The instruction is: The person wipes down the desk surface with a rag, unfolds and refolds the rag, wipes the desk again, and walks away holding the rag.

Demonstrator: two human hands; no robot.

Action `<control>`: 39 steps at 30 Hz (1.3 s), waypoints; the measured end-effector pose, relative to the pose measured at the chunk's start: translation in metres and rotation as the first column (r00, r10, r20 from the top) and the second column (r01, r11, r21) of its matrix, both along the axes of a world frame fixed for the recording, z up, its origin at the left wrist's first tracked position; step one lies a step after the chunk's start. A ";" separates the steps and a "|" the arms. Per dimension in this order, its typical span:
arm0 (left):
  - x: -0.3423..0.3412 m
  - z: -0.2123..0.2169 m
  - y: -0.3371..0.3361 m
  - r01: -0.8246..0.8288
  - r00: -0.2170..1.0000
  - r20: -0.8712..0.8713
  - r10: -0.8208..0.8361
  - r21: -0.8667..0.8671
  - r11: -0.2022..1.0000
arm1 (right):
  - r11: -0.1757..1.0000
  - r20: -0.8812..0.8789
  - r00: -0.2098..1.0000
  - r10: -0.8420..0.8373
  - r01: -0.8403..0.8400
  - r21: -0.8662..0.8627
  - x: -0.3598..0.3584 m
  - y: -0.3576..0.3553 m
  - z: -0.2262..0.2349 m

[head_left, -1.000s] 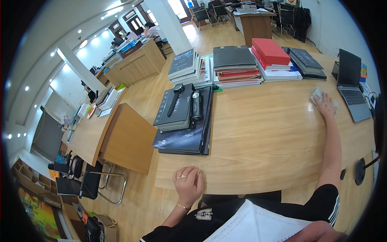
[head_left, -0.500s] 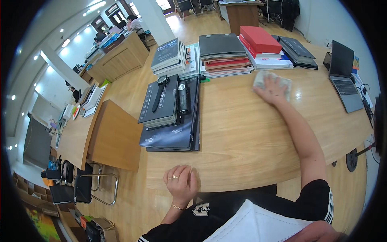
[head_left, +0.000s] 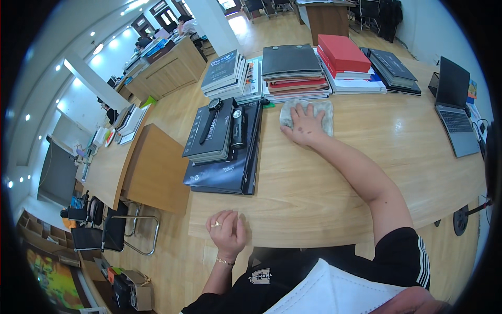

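My right hand (head_left: 305, 125) lies flat with spread fingers on a pale grey-white cloth (head_left: 327, 111), pressing it against the wooden desk (head_left: 314, 193). The cloth is just in front of a stack of folders and papers (head_left: 293, 65). At the desk's near left edge rests my left hand (head_left: 226, 230), its fingers curled in with nothing visible in them; a ring and a bracelet show on it. Beyond it, a black notebook box (head_left: 206, 136) carries a wristwatch (head_left: 213, 107). A dark cylinder (head_left: 239, 128) lies alongside, all on a large black folder (head_left: 225, 178).
Along the desk's far side stand books (head_left: 226, 70), a red box (head_left: 344, 52) on papers, and black binders (head_left: 392, 70). An open laptop (head_left: 455, 112) sits at the right. Another desk (head_left: 157, 167) and chairs (head_left: 112, 230) are to the left; a person (head_left: 186, 27) sits far back.
My right hand has slid the cloth leftward across the desk, from near the red box to near the folder stack. My left hand stays curled at the desk edge. The view has shifted slightly.
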State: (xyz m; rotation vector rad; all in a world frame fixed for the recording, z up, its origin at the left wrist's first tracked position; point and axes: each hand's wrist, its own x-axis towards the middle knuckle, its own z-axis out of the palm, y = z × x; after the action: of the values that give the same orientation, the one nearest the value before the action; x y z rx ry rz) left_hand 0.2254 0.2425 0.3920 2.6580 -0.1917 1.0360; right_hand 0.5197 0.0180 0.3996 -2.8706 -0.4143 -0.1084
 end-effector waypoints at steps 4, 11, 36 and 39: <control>-0.007 -0.001 0.002 -0.017 0.999 0.027 0.017 -0.008 1.000 | 0.985 -0.032 0.985 0.171 -0.171 0.000 -0.030 0.010 -0.001; 0.002 -0.007 0.001 -0.012 0.998 0.053 0.013 -0.022 1.000 | 0.907 -0.037 0.906 0.422 -0.422 0.006 -0.138 0.021 -0.002; -0.003 -0.019 0.018 -0.236 0.964 0.101 0.246 -0.104 0.966 | 0.583 -0.093 0.576 -0.812 0.807 -0.087 -0.233 -0.330 0.015; -0.002 -0.017 0.019 -0.232 0.966 0.088 0.243 -0.127 0.964 | 0.755 -0.119 0.746 -0.656 0.651 -0.079 -0.214 -0.263 0.009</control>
State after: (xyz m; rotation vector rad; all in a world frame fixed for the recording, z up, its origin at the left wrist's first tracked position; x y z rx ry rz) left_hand 0.2238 0.2617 0.3751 2.5690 0.1679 1.2182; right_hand 0.3052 -0.2452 0.4091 -2.8842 0.6496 -0.0158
